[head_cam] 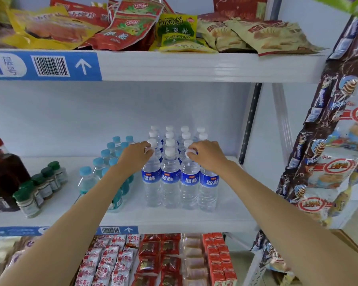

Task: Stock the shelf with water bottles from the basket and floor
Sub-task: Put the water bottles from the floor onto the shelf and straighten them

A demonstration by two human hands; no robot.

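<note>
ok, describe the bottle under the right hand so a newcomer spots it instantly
On the middle shelf, find the block of clear water bottles with white caps and blue labels, right of the teal-capped bottles. In its front row of four, it is the third bottle from the left. It alone has the right hand pinching its cap; the left hand holds the first bottle's cap.

Water bottles (180, 172) stand in rows on the shelf (174, 218); capped bottles (110, 162) left; jars (39, 186) farther left.

Clear water bottles (170, 178) bear blue labels and white caps.
</note>
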